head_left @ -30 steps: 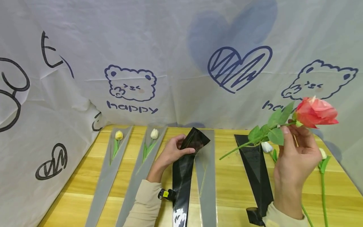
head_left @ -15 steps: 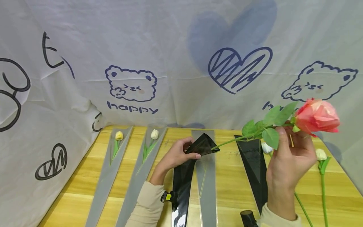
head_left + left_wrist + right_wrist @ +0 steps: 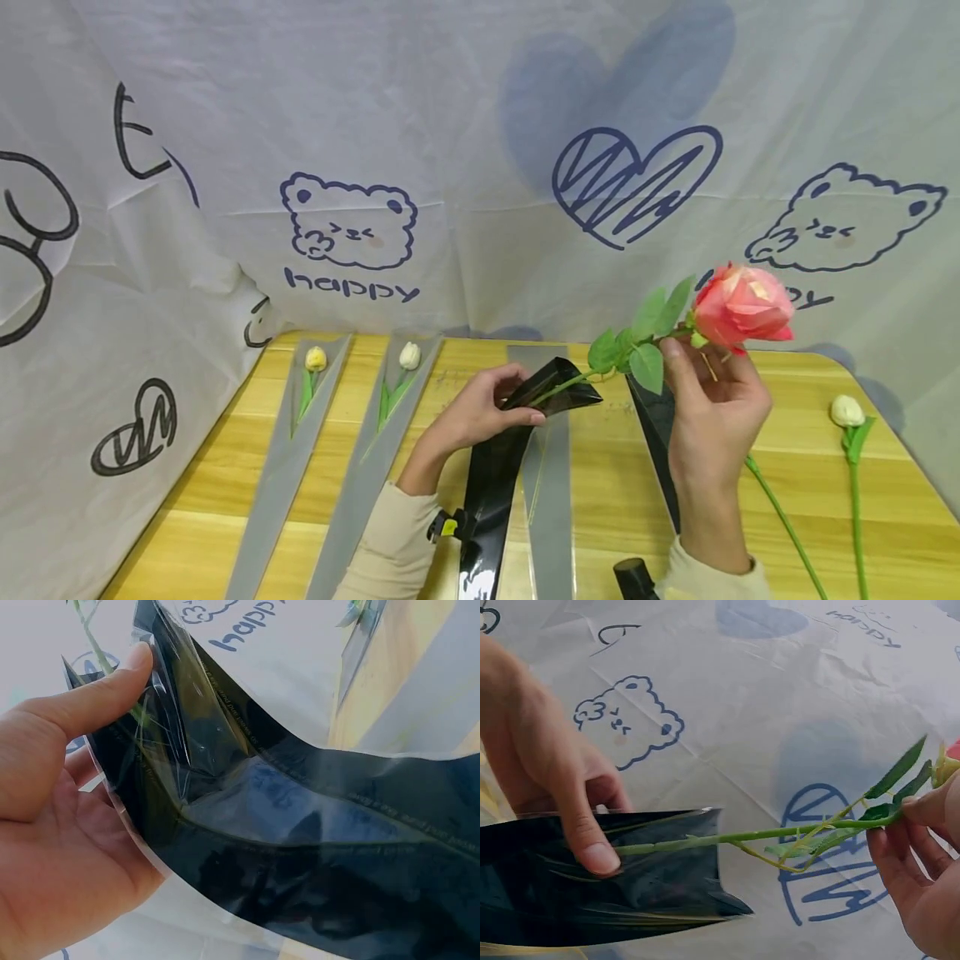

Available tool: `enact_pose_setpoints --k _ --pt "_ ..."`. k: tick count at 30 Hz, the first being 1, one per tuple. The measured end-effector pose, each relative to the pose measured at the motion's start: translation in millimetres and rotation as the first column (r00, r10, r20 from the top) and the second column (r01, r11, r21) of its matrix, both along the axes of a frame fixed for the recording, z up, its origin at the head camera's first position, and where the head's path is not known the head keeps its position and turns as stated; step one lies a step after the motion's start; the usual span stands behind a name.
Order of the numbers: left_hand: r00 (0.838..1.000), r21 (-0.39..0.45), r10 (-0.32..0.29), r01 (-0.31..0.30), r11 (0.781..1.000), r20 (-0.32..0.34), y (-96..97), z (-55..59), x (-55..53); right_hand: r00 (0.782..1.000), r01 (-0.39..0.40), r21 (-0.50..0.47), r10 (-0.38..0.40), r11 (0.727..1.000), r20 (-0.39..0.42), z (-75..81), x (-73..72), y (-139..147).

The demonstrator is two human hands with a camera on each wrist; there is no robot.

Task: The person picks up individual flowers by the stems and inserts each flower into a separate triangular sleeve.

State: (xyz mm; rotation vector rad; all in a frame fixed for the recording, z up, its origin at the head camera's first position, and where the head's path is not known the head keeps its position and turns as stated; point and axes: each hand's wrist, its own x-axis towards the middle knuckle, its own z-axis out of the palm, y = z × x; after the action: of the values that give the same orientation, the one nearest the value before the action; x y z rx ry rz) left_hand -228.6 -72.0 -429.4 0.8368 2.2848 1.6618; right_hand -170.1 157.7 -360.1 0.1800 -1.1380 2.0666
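Note:
My left hand [image 3: 487, 408] grips a long black flower sleeve [image 3: 300, 877] near its mouth, thumb on the front. The sleeve's mouth stands spread and tilts to the right; its tail runs down toward the table's near side. With my right hand [image 3: 716, 417] I pinch a pink artificial rose [image 3: 742, 308] by the stem just under its bloom. The lower stem [image 3: 682, 844] lies inside the sleeve's mouth, showing through the clear film in the right wrist view. The rose's green leaves [image 3: 633, 342] are outside the sleeve, between my hands.
Grey sleeves holding a yellow tulip [image 3: 315, 360] and a white tulip [image 3: 409, 357] lie at left on the wooden table [image 3: 607, 500]. A grey sleeve [image 3: 551, 517] lies beside the black one. Another black sleeve [image 3: 654, 417] is partly behind my right hand. A loose white tulip [image 3: 847, 412] lies far right.
My right hand has moved left with the rose, and its stem end has gone into the black sleeve. My left hand has tilted the sleeve's mouth rightward and shifted slightly right.

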Motion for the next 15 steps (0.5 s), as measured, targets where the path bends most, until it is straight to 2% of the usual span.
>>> enact_pose_setpoints --k 8,15 --pt "1.000 -0.010 0.018 -0.018 1.000 0.000 1.3 6.5 3.6 0.994 -0.108 0.153 0.104 0.982 0.033 -3.2 -0.8 -10.5" --pt "1.000 -0.007 0.026 -0.026 1.000 -0.012 1.5 11.5 5.6 0.991 -0.126 0.219 0.113 0.968 0.072 -3.0 -0.5 -11.7"
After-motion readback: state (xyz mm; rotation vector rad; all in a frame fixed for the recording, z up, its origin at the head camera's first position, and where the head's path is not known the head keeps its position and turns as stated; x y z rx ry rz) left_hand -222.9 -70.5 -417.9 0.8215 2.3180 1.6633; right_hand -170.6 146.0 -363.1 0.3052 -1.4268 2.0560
